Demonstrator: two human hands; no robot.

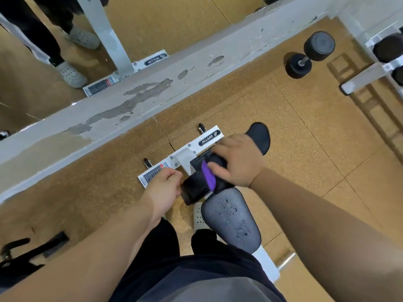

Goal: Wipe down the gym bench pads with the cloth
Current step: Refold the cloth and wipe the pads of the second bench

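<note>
Curled over the purple cloth (208, 175), our right hand (237, 160) presses it onto the black roller pad (194, 188) at the bench's (184, 159) front end, while our left hand (162, 186) grips that roller pad's outer end. We judge the roller wipe underway (the seat pad (231, 216) looks spotted with wet drops); next, the cloth needs sweeping along the seat.

Ahead of you a white ledge (152, 92) with flaking paint crosses the speckled tan floor (305, 118), and a mirror (163, 25) rises just behind it. On the ledge's near side, to your right, lies a black dumbbell (309, 54), with a weight rack (370, 73) farther right.
</note>
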